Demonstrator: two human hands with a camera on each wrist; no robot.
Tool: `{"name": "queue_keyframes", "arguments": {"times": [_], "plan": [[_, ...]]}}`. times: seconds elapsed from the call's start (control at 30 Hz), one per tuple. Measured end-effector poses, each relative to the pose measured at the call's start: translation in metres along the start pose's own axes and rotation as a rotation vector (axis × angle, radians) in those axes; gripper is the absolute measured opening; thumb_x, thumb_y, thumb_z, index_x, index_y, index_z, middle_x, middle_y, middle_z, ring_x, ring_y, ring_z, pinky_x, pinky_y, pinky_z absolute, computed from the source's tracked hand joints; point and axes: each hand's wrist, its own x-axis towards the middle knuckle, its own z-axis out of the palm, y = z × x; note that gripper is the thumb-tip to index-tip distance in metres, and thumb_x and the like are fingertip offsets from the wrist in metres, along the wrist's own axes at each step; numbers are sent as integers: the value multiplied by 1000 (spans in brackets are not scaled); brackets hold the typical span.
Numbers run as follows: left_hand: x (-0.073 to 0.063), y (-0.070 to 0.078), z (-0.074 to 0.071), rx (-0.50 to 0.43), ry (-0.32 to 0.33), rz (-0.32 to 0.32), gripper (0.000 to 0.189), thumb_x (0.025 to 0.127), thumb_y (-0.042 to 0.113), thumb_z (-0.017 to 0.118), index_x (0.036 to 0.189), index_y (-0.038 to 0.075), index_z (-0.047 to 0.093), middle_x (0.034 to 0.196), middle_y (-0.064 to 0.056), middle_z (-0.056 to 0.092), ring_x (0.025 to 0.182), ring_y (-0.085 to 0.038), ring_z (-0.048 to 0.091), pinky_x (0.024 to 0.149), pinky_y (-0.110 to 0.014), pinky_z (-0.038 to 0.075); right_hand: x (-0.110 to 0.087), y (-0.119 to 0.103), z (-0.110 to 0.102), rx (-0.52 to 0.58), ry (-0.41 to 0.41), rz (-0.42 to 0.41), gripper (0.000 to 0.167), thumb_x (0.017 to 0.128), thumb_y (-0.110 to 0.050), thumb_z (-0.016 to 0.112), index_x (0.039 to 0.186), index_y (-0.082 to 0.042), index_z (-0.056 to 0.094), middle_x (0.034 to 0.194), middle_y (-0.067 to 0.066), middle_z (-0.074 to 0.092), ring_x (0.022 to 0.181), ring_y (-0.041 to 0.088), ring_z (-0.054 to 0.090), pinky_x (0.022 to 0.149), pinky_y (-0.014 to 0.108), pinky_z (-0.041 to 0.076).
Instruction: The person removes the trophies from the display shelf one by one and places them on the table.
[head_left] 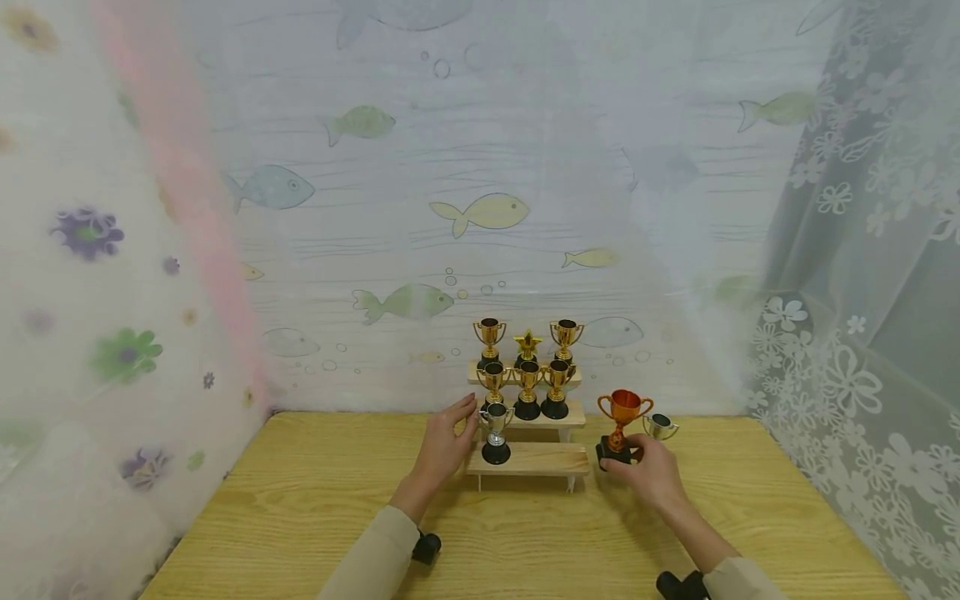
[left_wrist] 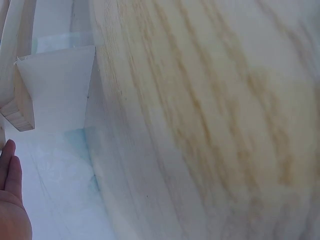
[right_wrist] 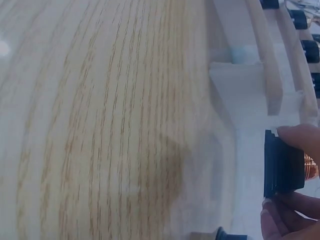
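In the head view my right hand (head_left: 654, 472) grips a bronze-coloured trophy cup (head_left: 624, 407) by its black base, upright, just right of a three-tier wooden stand (head_left: 543, 458). The right wrist view shows thumb and fingers pinching that base (right_wrist: 283, 164) from both sides. My left hand (head_left: 442, 448) is at the stand's left end, fingers extended, fingertips beside the middle and lowest tiers. Close to it, a silver trophy cup (head_left: 496, 427) stands on the left of the lowest tier. The left wrist view catches only part of the left hand (left_wrist: 12, 200), near a shelf end.
Three gold cups, one being the middle cup (head_left: 528, 383), line the middle tier. On top, a gold star trophy (head_left: 528, 343) stands between two gold cups. Another silver cup (head_left: 660, 427) is behind my right hand on the wooden table (head_left: 315, 500). A fish-patterned curtain (head_left: 480, 167) hangs behind.
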Motion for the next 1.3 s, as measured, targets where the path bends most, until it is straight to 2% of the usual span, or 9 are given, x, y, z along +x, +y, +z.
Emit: {"name": "queue_keyframes", "arguments": {"times": [0.13,0.33,0.67,1.03,1.3], "plan": [[-1,1,0,-5,7,9,35,103,14,62,129,-8,66,140,-17,62,129,-37,59,107,-51,48,3,2,3,15,2,17,62,84,-21,84,128,14,58,120,31,64,107,43,63,85,53,56],[-1,3,-1,-10,8,8,35,103,15,62,130,-8,66,140,-17,62,129,-37,59,107,-51,48,8,5,10,22,9,40,60,84,-19,83,126,16,58,120,32,64,103,40,64,84,52,56],[-1,1,-1,-3,6,21,35,103,14,60,129,-9,66,140,-19,62,128,-38,60,106,-52,49,19,8,21,13,1,54,52,87,-16,80,123,16,60,117,34,65,107,48,63,90,58,53],[0,0,0,-23,-11,-10,37,104,18,60,131,-7,65,142,-18,60,131,-36,57,108,-52,47,24,7,24,-17,-16,77,56,89,-16,77,125,20,56,122,38,61,112,52,58,93,61,50],[0,-2,1,7,15,42,36,103,15,60,128,-10,66,139,-19,63,127,-40,60,105,-55,49,29,10,28,-55,-16,77,58,87,-16,78,125,21,55,119,38,61,111,53,59,92,61,50]]}}
